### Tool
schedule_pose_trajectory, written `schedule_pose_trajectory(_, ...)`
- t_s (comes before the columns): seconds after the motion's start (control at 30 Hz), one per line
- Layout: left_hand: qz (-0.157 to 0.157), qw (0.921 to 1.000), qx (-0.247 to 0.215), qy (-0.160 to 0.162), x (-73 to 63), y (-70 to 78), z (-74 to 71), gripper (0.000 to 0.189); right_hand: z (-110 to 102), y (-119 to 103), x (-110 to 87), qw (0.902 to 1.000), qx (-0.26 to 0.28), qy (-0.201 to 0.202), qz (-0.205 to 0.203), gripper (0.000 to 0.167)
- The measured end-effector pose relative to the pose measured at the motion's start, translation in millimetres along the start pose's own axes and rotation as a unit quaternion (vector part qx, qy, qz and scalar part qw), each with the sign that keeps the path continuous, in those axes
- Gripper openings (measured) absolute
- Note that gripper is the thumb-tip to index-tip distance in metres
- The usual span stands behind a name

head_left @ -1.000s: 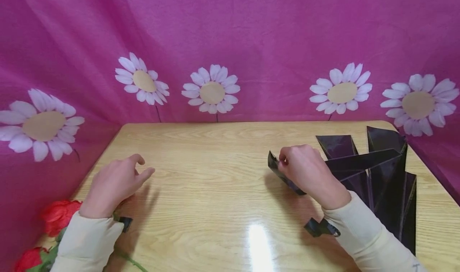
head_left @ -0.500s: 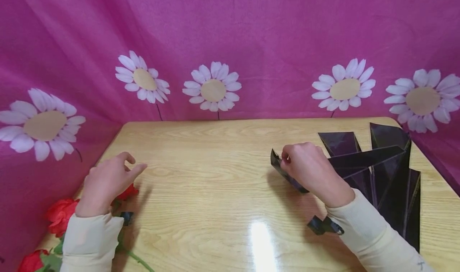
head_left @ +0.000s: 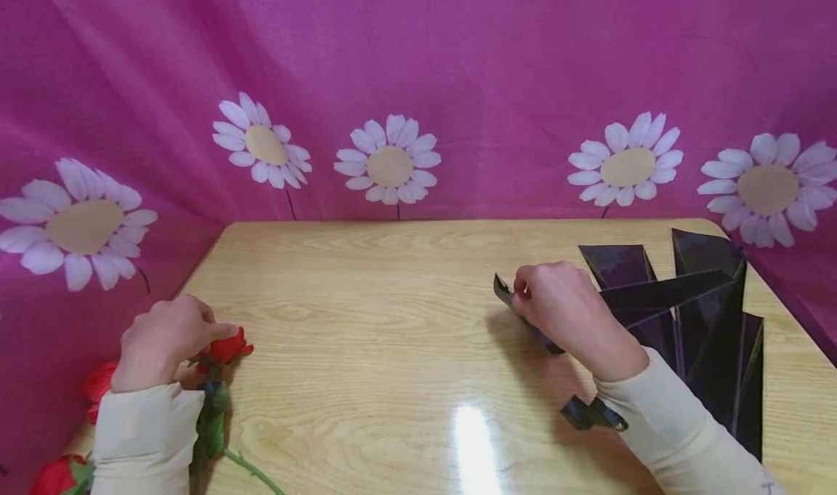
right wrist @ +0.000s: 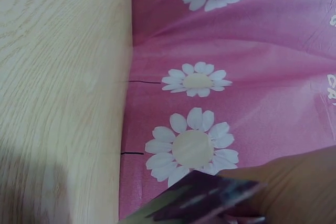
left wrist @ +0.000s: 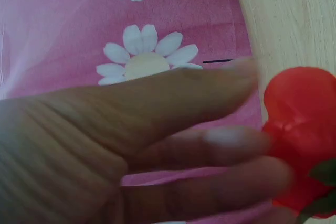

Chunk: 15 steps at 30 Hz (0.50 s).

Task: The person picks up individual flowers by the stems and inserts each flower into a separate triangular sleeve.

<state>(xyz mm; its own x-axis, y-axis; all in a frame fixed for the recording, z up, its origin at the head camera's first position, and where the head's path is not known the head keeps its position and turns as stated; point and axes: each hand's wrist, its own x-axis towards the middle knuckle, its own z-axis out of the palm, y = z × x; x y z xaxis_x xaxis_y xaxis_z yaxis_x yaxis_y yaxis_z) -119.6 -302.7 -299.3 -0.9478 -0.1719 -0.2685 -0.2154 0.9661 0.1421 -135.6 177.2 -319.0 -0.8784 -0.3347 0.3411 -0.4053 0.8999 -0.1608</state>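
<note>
head view, left hand [head_left: 163,341] has dropped to the near-left red rose [head_left: 226,347], right hand [head_left: 564,317] still pinching black sheet [head_left: 503,292] on the right, left wrist view, blurry fingers kinda loosely extended by rose, right wrist view, white lettering [right wrist: 331,83] far right, too cropped to read

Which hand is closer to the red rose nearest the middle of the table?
The left. The left hand is right by that red rose; the right hand is across the table, pinching a black piece.
</note>
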Motion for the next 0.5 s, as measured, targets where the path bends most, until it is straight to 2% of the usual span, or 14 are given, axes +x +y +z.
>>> schedule_pose_trajectory(0.13, -0.003, 0.9969, -0.019, -0.076, 6.3, -3.0, 1.1, 0.040, -0.5, 2.0, -1.4, 1.0000, 0.003, -0.001, 0.008, 0.007)
schedule_pose_trajectory(0.23, 0.017, 0.9938, -0.035, -0.104, 9.4, -3.8, 6.7, 0.041, 0.2, 2.4, -1.9, 1.0000, 0.000, 0.006, 0.007, 0.008)
schedule_pose_trajectory(0.3, 0.030, 0.9925, -0.043, -0.111, 10.4, -4.8, 10.4, 0.043, 1.2, 1.8, -2.4, 0.9999, -0.002, 0.010, 0.005, 0.009)
schedule_pose_trajectory(0.37, 0.038, 0.9935, -0.033, -0.102, 10.1, -6.5, 12.6, 0.045, 2.1, 0.9, -2.8, 0.9999, -0.003, 0.010, 0.006, 0.010)
schedule_pose_trajectory(0.5, 0.036, 0.9951, -0.012, -0.091, 8.2, -11.1, 13.5, 0.042, 2.3, -0.4, -1.9, 0.9999, -0.002, 0.011, 0.003, 0.012)
